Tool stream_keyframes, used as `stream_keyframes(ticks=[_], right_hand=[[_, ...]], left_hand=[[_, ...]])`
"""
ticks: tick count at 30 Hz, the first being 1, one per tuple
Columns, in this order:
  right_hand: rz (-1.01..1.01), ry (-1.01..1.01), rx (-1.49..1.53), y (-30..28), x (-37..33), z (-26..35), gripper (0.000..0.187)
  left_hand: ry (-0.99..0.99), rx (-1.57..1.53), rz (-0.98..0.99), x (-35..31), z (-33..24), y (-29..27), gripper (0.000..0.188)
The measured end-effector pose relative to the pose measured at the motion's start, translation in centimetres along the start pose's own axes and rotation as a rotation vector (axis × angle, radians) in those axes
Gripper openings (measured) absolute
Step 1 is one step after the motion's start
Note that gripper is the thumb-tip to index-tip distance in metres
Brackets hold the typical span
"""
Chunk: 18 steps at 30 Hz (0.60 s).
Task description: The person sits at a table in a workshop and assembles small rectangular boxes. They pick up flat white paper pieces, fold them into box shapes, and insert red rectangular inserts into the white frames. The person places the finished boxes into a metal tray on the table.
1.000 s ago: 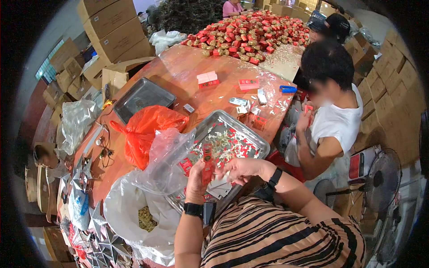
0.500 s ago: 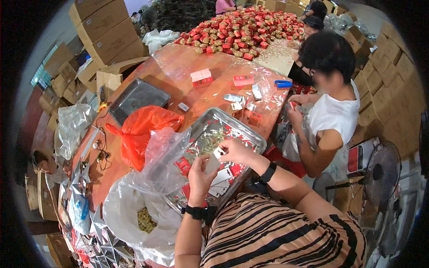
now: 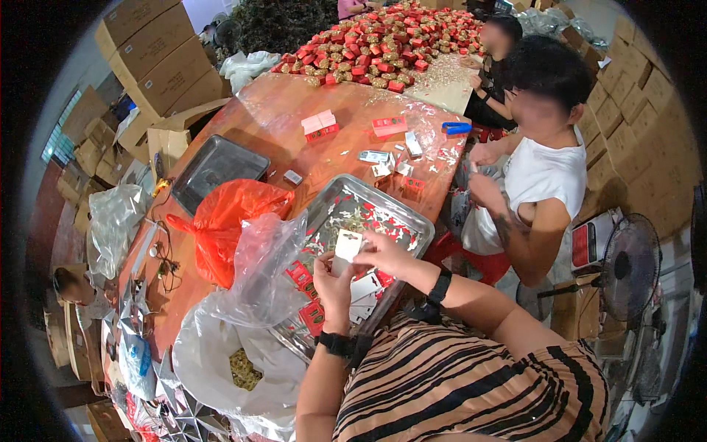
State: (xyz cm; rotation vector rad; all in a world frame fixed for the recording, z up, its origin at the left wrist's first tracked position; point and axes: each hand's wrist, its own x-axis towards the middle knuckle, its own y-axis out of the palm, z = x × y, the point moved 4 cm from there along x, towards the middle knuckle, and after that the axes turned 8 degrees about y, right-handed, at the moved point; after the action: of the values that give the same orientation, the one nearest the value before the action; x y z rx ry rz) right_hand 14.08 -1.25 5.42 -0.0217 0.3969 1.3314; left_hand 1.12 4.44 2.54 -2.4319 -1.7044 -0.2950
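Over a metal tray point(image 3: 421, 234) I hold a white card point(image 3: 347, 245) with a hang hole punched near its top edge. My left hand point(image 3: 333, 286) grips its lower left side between thumb and fingers. At its right side, the fingers of my right hand point(image 3: 384, 255) are closed on the same card. Beneath my hands lie several more white cards point(image 3: 364, 288) and red printed cards point(image 3: 312, 317). Small white and red paper scraps point(image 3: 375, 215) litter the tray.
A red plastic bag point(image 3: 234, 202), a clear bag point(image 3: 266, 258) and a white sack point(image 3: 199, 346) crowd the left. Behind them sits a dark empty tray point(image 3: 221, 173). Red and gold pieces point(image 3: 361, 48) heap up far back. A person point(image 3: 541, 162) sits at right, near a fan point(image 3: 628, 269).
The white card has turned so its broad face and hang hole show; my right fingers have shifted from its top to its right side. The nearby person's head is raised.
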Motion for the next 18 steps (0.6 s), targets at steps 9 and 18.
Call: stream_keyframes(ticks=[9,18], right_hand=[[-0.092,-0.191,-0.103,-1.1,0.0,-0.9,0.021],[-0.186,-0.621,-0.841,0.4,-3.2,2.9,0.026]], left_hand=[[-0.254,-0.314,0.233,0.2,-2.0,0.5,0.040],[-0.445,-0.187,0.212,-0.2,-2.7,-0.4,0.044]])
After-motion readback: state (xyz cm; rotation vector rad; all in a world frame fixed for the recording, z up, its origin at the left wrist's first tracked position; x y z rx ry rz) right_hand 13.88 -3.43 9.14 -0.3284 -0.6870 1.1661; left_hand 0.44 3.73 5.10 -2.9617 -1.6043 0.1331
